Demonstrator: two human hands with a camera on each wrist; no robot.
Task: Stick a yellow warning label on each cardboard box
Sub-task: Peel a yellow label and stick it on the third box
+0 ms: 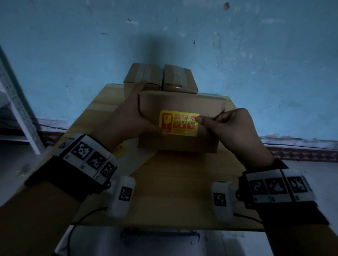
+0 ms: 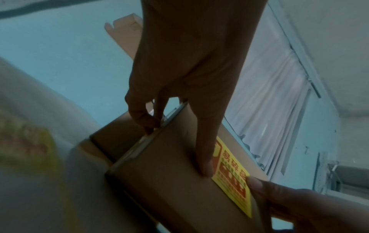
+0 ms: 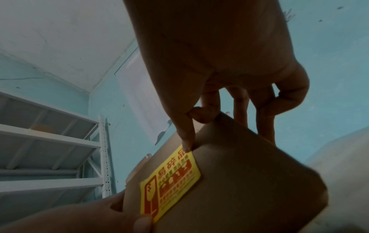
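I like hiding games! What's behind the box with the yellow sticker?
Side by side stand the left taped box and the right taped box. The sticker box covers their lower fronts and whatever sits low behind it.

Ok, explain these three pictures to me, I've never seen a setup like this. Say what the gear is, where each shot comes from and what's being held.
No machine here: a person's two bare hands, with black wrist bands carrying printed marker squares and small cameras. The big overview comes from a camera on the head, looking down; the other two look along each wrist at the fingers. On the wooden table stand two taped boxes at the back, against a blue wall. The left hand grips a cardboard box by its left edge, thumb on the front. The right hand holds its right side, thumb pressing the edge of a yellow sticker with red print on the box's face. A white shelf stands to the left.
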